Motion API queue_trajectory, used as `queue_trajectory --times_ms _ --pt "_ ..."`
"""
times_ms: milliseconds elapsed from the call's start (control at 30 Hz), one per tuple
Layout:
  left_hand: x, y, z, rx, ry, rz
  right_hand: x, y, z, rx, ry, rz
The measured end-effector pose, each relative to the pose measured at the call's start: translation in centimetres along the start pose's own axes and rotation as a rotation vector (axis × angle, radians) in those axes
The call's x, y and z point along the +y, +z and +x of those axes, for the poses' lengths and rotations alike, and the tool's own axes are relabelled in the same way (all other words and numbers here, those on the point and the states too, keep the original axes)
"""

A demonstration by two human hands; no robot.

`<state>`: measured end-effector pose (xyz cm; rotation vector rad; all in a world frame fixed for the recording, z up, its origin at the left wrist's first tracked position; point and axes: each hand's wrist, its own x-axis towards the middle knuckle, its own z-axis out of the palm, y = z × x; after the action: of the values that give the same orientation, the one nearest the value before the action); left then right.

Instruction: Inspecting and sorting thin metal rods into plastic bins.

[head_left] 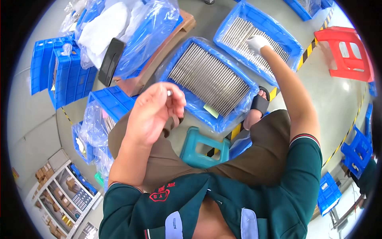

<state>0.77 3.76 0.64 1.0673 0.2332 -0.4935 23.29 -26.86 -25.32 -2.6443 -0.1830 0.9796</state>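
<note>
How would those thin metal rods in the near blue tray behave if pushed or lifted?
The metal rods look straight and bare, so probably stiff and slippery. Being round and loosely laid side by side, they would likely roll. The full blue tray is probably heavy for its size.

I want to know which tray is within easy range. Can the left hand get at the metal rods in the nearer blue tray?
Probably yes: the left hand is raised beside the nearer blue tray, whose metal rods lie uncovered, nothing between.
</note>
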Motion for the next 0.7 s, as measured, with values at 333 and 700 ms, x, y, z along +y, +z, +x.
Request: queue_trajectory --times_ms 333,700 --pt "2.4 -1.8 -2.9 0.002 0.132 -0.158 -8.9 15.0 -7.7 -0.204 0.068 -0.154" --pt "4.0 -3.1 -4.8 -0.033 0.194 -0.261 -13.7 23.4 -8.1 0.05 0.688 0.311"
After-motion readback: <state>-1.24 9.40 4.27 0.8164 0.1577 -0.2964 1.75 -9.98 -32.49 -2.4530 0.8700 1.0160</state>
